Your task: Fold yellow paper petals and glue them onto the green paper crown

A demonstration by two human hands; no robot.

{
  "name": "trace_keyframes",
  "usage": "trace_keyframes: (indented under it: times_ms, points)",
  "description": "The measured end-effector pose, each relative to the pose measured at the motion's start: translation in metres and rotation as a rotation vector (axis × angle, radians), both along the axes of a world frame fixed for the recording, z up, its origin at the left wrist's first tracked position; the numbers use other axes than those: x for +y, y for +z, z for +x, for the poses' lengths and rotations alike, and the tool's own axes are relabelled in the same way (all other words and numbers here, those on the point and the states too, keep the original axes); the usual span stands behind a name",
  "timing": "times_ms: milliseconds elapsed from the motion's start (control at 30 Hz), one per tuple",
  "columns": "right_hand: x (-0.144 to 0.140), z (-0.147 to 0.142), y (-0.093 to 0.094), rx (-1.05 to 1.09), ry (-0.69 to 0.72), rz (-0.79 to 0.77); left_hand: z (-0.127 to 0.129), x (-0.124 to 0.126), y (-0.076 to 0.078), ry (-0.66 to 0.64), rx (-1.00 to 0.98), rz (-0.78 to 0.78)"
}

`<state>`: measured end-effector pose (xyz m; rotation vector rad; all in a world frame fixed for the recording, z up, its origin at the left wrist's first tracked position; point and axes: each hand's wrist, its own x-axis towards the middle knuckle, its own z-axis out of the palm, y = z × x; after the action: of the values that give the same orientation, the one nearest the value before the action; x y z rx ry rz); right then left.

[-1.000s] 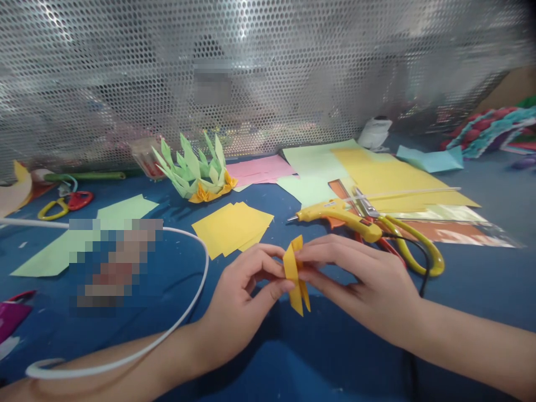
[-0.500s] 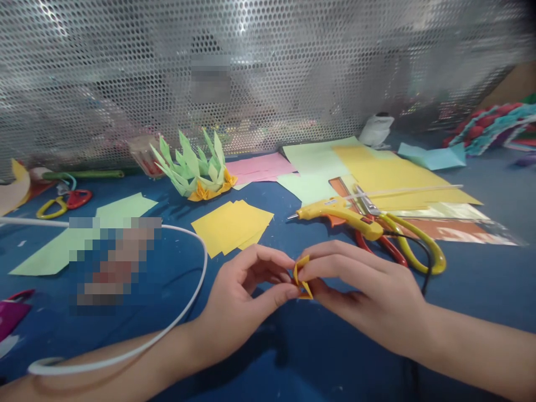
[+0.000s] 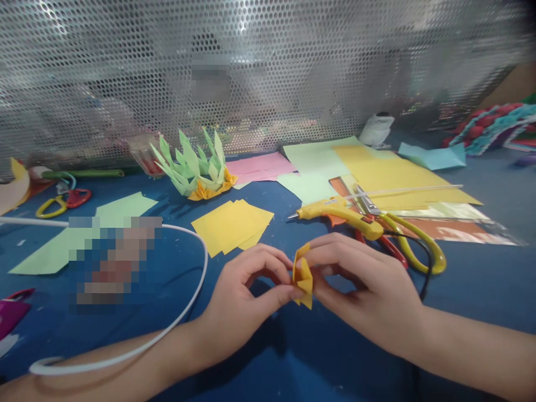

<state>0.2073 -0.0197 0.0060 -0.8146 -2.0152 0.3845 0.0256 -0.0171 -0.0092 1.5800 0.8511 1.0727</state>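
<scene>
A small folded piece of yellow paper (image 3: pixel 303 277) is pinched between my two hands above the blue table. My left hand (image 3: pixel 251 296) grips its left side with thumb and fingertips. On the other side, my right hand (image 3: pixel 360 279) holds it with bent fingers at the upper right edge. Just beyond my hands lie several yellow paper squares (image 3: pixel 230 223) in a loose stack. A yellow glue gun (image 3: pixel 335 211) rests behind my right hand, beside scissors (image 3: pixel 412 243) with yellow and red handles. Further back stands a ring of folded green paper points with orange paper flowers (image 3: pixel 196 170).
Green sheets (image 3: pixel 314 156), yellow sheets (image 3: pixel 389 173) and pink paper (image 3: pixel 259 166) lie along the perforated metal panel (image 3: pixel 268 72). A white cable (image 3: pixel 196 301) loops over my left forearm. Other scissors (image 3: pixel 54 205) and green paper (image 3: pixel 54 251) lie at left.
The folded yellow paper has opened out and turned, so more of its folds show. My right hand's fingers have shifted slightly; everything else stays in place.
</scene>
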Motion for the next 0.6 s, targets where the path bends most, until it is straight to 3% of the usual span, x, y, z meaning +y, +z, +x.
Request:
trace_keyframes:
  times_ms: [267, 400, 600]
  points:
    - [0.0001, -0.0005, -0.0067, -0.046, 0.010, 0.008, 0.0023, 0.0012, 0.0034, -0.036, 0.007, -0.012]
    - [0.0006, 0.0003, -0.0052, -0.069, -0.019, 0.086, 0.0015, -0.0006, 0.0043, -0.055, 0.040, 0.043]
    - [-0.0029, 0.0012, -0.0039, -0.073, -0.008, 0.109, 0.0007, -0.0030, 0.0018, -0.166, -0.039, 0.044]
